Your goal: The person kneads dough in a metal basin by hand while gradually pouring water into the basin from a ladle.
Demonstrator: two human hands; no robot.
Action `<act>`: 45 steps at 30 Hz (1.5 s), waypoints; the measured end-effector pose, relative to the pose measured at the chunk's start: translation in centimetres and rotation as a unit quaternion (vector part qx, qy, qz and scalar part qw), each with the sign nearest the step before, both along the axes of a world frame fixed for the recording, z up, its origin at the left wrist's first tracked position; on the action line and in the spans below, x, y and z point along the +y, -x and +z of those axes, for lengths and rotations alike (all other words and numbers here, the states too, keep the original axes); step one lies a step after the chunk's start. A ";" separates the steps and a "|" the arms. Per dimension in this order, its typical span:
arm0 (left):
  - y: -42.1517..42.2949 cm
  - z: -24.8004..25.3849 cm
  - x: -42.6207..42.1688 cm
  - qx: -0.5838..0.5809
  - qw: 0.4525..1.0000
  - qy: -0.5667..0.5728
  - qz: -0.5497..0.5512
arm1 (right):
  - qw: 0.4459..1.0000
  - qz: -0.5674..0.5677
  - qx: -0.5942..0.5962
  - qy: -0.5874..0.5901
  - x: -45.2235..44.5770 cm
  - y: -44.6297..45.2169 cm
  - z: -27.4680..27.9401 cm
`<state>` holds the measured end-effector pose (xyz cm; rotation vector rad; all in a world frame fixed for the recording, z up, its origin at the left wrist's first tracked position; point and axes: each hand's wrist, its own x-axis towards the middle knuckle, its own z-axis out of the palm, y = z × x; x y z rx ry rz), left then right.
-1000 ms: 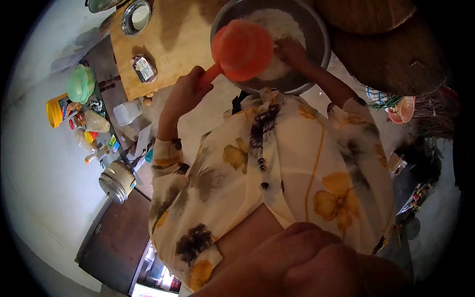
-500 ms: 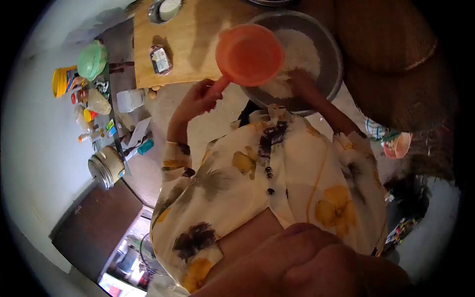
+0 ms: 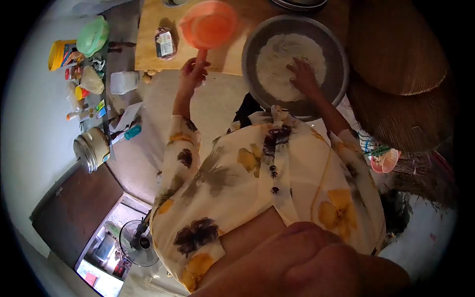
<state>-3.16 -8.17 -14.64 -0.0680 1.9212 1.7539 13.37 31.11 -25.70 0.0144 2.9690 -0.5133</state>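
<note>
White powder [image 3: 278, 62] lies in grey basin [image 3: 251, 69], near edge of bench [image 3: 227, 60]. Right grip [image 3: 304, 76] open, fingers spread on the powder. Left grip [image 3: 194, 72] closed round handle of orange dipper [image 3: 208, 24], held left of basin. Packet [image 3: 166, 43] left of dipper; white label, print unreadable. Brown ribbed discs [image 3: 396, 49] close by basin's right rim.

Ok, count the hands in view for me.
2: the left hand holds the orange dipper, and the right hand reaches into the grey basin. No others show.
</note>
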 end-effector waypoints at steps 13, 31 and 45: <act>4.9 -6.4 -3.2 0.346 0.787 0.507 0.057 | 0.999 -0.016 -0.007 0.033 1.2 0.4 0.8; -4.9 -8.6 15.4 0.252 0.957 0.132 0.061 | 0.999 -0.011 0.030 -0.005 -1.2 5.4 -1.3; -3.8 -5.3 16.1 0.225 0.961 0.147 0.063 | 0.999 0.028 0.007 -0.023 -2.9 0.3 -2.1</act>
